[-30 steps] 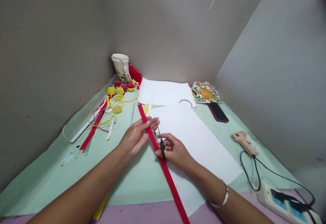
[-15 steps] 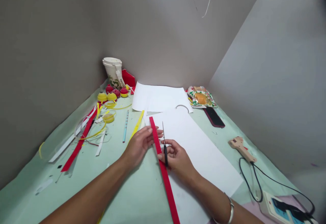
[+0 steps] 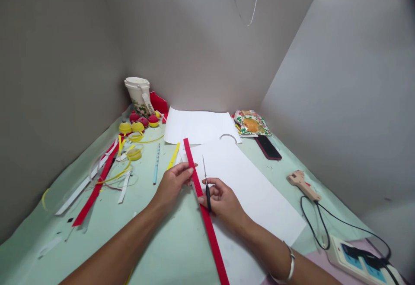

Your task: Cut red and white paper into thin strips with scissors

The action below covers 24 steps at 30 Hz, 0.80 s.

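Observation:
A long red paper strip [image 3: 211,232] runs from the front edge of the view up between my hands, with fine crosswise lines along its middle stretch. My left hand [image 3: 173,183] pinches its upper part between thumb and fingers. In my right hand [image 3: 224,199] is a pair of scissors [image 3: 208,195] with black handles, its thin blades pointing away from me and apart from the strip. The right thumb touches the strip's right edge just below the lined stretch. White paper [image 3: 256,203] lies beneath the right hand.
Left are red and white strips [image 3: 92,198], yellow coils [image 3: 134,153], a pencil [image 3: 156,164], red and yellow domed pieces [image 3: 125,127] and a white bucket [image 3: 138,93]. Right are a phone [image 3: 268,147], a packet [image 3: 253,124], a corded glue gun [image 3: 303,184] and a power strip [image 3: 353,259].
My left hand has changed from a looser, more spread hold to a pinch on the strip. The strip's top end reaches slightly farther away. The camera view has shifted a little.

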### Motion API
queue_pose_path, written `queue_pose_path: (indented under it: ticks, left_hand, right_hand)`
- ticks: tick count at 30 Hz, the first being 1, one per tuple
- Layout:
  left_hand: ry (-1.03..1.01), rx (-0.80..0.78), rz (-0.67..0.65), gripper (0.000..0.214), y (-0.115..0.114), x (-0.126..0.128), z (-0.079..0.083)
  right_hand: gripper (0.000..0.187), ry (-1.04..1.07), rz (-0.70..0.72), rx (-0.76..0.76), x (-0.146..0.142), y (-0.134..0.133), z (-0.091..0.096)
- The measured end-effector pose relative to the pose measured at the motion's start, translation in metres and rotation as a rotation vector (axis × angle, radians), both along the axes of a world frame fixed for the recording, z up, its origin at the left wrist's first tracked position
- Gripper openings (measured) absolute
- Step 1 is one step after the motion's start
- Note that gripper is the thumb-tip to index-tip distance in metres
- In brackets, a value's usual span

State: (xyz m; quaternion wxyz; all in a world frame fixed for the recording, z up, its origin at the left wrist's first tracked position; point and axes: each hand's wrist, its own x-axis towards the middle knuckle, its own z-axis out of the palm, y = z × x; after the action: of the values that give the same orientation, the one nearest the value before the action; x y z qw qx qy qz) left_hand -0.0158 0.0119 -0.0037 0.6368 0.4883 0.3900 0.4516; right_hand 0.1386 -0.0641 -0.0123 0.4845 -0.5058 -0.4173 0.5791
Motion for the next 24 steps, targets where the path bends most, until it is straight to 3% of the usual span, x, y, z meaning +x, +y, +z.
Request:
queue_pose_path:
  ticks: [6, 14, 19, 24]
  left_hand:
    - [0.034, -0.002, 0.005, 0.030, -0.005, 0.002, 0.010]
    - [-0.107, -0.056, -0.008, 0.025, 0.001, 0.000, 0.005]
    - [-0.213, -0.128, -0.087, 0.022, -0.002, 0.000, 0.013]
    - [-0.232, -0.154, -0.135, 0.020, -0.004, 0.000, 0.015]
  right_hand:
    - [0.052, 0.004, -0.007, 0.012, 0.000, 0.000, 0.001]
    - [0.044, -0.017, 0.014, 0.013, 0.002, -0.004, 0.005]
    - [0.043, 0.026, -0.049, 0.091, 0.008, 0.000, 0.006]
    - [0.039, -0.067, -0.080, 0.058, 0.010, 0.003, 0.004]
